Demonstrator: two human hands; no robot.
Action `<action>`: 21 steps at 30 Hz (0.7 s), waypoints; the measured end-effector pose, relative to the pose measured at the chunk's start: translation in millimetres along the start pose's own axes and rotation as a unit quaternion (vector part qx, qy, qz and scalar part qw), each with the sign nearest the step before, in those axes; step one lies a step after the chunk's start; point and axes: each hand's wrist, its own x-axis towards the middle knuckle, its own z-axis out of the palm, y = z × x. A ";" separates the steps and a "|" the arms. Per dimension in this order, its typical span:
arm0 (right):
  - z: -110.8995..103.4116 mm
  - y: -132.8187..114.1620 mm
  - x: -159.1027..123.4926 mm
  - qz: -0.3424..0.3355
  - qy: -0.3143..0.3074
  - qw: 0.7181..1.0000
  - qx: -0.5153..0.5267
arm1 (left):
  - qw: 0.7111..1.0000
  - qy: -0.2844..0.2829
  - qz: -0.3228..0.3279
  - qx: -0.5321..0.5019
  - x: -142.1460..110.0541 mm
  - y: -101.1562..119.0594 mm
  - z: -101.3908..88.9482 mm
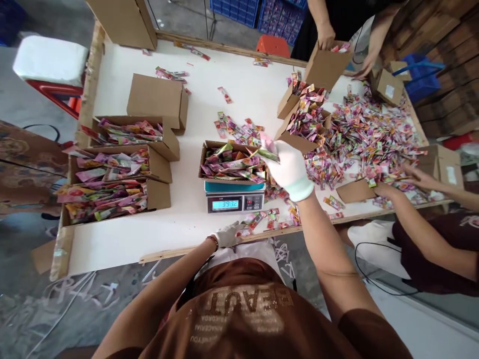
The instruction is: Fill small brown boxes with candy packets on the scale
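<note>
My right hand (289, 167), in a white glove, is closed on a few colourful sachets (266, 149) just above the right edge of an open cardboard box (209, 149) filled with sachets. That box sits on a small digital scale (235, 200) whose display is lit. My left hand (229, 234), also gloved, rests at the table's near edge beside a few loose sachets (258, 219); its fingers are curled, and I cannot make out anything in them.
Three filled boxes (157, 169) and a shut one (155, 99) stand at the left of the white table (123, 239). A large heap of sachets (366, 134) covers the right side. Another person's arm (415, 224) reaches in from the right; a third person's hands (326, 37) work at a box (327, 67) at the far edge.
</note>
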 end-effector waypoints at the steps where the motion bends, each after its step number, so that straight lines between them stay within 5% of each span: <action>1: -3.8 2.6 -2.8 0.010 0.011 1.000 0.009 | 1.000 -0.004 -0.013 -0.004 -0.3 1.1 -2.8; 4: -15.3 19.7 -25.3 0.069 0.042 0.996 0.040 | 0.998 -0.005 -0.056 -0.023 -14.6 -6.5 -25.4; 8: -15.3 68.1 -81.9 0.218 0.011 0.974 0.066 | 0.994 0.020 -0.102 -0.028 -59.4 -34.2 -86.7; 11: -0.1 110.7 -127.1 0.331 -0.065 0.941 0.028 | 0.979 0.180 -0.075 -0.052 -97.1 -43.2 -146.7; 14: 18.4 140.6 -160.8 0.359 -0.144 0.920 -0.068 | 0.932 0.357 -0.042 -0.050 -115.7 -24.9 -202.6; 16: 29.2 150.7 -174.0 0.355 -0.193 0.906 -0.122 | 0.904 0.427 -0.001 -0.031 -108.4 -1.4 -229.9; 18: 38.1 155.4 -178.7 0.348 -0.220 0.902 -0.129 | 0.898 0.436 0.053 -0.009 -84.3 23.3 -244.8; 21: 46.9 159.6 -167.7 0.291 -0.190 0.933 -0.097 | 0.943 0.319 0.062 0.074 -32.1 52.0 -243.6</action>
